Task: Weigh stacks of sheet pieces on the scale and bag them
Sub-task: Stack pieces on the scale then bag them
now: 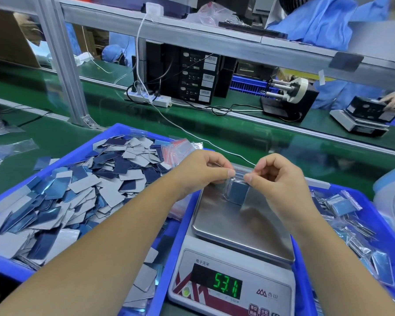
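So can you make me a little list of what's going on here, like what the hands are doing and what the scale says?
left hand: pinches the top edge of the small bag
right hand: pinches the same edge from the other side
small bag: clear, holds a stack of blue pieces, hangs over the scale's tray
scale: display glows green, seems to read 53.1
left bin: blue, piled with loose blue and grey pieces
right bin: blue, holds filled bags

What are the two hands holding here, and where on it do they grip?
Both the left hand and right hand pinch the top edge of a clear bag holding a stack of sheet pieces.
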A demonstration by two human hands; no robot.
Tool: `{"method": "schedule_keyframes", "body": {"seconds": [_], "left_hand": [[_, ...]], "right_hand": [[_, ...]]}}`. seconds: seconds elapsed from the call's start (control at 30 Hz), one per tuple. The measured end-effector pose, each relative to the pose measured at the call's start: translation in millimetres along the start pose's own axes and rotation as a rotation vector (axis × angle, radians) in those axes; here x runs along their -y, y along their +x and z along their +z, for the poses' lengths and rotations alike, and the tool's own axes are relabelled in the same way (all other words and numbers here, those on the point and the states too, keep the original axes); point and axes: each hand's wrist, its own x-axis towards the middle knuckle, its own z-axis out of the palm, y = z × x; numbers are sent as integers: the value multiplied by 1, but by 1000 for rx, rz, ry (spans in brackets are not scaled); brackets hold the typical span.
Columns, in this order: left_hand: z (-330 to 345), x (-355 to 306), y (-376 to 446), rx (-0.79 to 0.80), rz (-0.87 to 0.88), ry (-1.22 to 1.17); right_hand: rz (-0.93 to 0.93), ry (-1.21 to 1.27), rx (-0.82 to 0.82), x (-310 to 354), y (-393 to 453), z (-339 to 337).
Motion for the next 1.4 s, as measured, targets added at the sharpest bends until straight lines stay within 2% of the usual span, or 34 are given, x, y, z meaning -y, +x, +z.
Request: {"method": "schedule_keyframes", "body": {"seconds": [0.17,0.37,0.7,0.93,1.1,1.27,1.33,1.4], "left_hand": [[-9,2,1,-62,-10,27],[-4,6,4,-89,-9,63],[-3,2,0,-6,85,85],[-2,3,-1,24,60,73],[4,4,0,-6,163,92],[9,3,0,-8,219,95],[10,1,-2,-1,216,99],[9,-1,-2,-21,187,103]], "right_hand": [[10,-12,-63,-1,3,-3],[15,-1,-12,-1,2,-2],[33,5,48,2,-1,-1],[40,23,31,6,-1,-2],[-25,-37,-22,5,-1,-2],[-187,-217,-79,11,-5,-3],[-239,-268,-23,16,-7,-4],[-227,-317,153,19,-9,-5]]}}
